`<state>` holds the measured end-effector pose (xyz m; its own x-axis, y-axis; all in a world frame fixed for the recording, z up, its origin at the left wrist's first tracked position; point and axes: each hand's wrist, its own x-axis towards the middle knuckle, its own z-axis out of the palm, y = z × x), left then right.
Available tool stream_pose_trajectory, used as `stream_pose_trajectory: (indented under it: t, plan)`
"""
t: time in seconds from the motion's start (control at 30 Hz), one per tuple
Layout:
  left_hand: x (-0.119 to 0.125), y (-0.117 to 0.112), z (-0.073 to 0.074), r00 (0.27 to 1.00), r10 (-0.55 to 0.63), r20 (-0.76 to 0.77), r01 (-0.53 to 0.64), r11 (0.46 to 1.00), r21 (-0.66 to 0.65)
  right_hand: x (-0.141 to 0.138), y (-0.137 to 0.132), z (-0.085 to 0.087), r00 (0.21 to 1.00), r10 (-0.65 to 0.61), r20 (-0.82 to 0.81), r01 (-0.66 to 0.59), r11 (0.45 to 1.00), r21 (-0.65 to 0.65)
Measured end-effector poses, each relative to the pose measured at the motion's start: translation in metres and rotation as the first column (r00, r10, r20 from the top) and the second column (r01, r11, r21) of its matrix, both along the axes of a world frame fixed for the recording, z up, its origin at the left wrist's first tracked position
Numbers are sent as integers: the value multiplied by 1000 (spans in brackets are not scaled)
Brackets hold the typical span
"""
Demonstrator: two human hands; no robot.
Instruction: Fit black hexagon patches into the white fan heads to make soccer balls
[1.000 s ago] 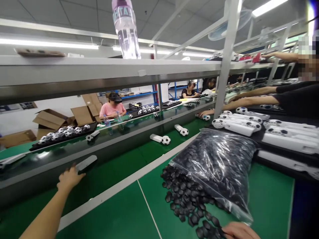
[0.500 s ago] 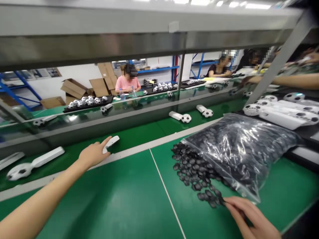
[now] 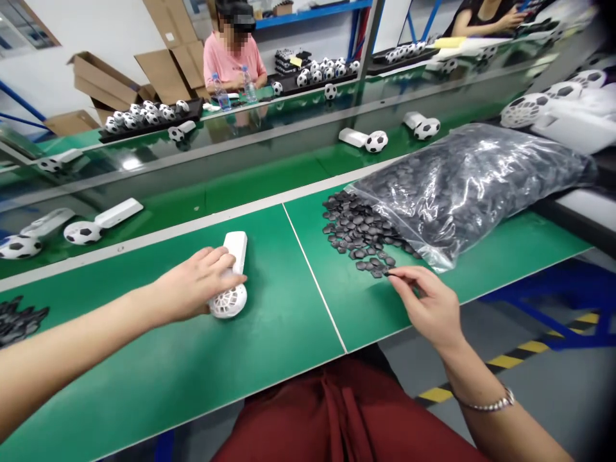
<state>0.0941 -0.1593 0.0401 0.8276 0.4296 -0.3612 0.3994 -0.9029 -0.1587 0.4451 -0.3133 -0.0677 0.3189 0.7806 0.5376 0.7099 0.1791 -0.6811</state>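
My left hand (image 3: 192, 285) is closed round the middle of a white ball-headed handheld fan shell (image 3: 230, 301) on the green bench. Its round head has open holes in a football pattern, and its flat handle points away from me. My right hand (image 3: 430, 308) pinches a small black plastic piece (image 3: 388, 274) at the near edge of a heap of black pieces (image 3: 356, 224). Most of that piece is hidden by the fingertips. Behind the heap lies a clear plastic bag (image 3: 462, 186) full of more black pieces.
Beyond the bench's pale rail, football-patterned fan shells (image 3: 83, 232) lie on a green belt. More black pieces (image 3: 22, 321) are at the left edge. White shells (image 3: 572, 115) are stacked at the right. A person in pink (image 3: 233, 61) sits across the line.
My left hand has brought the white fan shell from the belt onto the bench in front of me. My right hand stays by the black pieces. The view has tilted down.
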Motion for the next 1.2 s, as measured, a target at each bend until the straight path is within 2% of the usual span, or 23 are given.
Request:
stream_pose_trajectory:
  t: [0.1,0.2,0.27,0.37,0.43,0.5,0.63,0.77,0.83,0.97,1.2]
  plan:
    - [11,6,-5,990,-116,81,117,993,-18,-6,-2,4,993,60,-101,-64,997,-33]
    - [41,-7,-16,971,-106,216,113,993,-23,-11,-2,7,966,130,-225,-147,987,-59]
    - [69,-21,-27,961,-46,272,65,996,-63,-14,-1,10,941,175,-288,-202,977,-70]
    - [112,-40,-42,940,156,302,-114,982,-153,-19,1,13,918,219,-329,-260,961,-88]
    - [131,-50,-49,914,230,333,-188,970,-154,-23,1,16,912,237,-336,-285,953,-102]
    - [140,-57,-54,906,253,340,-213,965,-151,-26,1,19,909,253,-331,-303,947,-109]
    - [140,-71,-59,890,297,346,-255,953,-163,-33,-1,23,910,297,-288,-343,932,-121]
    - [133,-73,-60,825,353,442,-296,935,-194,-44,-1,21,908,368,-201,-396,910,-124]
    - [129,-68,-58,802,360,477,-242,926,-291,-50,-1,17,921,367,-131,-382,917,-113]
    - [122,-58,-56,781,394,485,-130,862,-490,-60,3,13,938,343,-61,-348,930,-123]
    - [123,-56,-59,738,419,528,-124,854,-505,-65,7,14,937,316,-150,-333,936,-109]
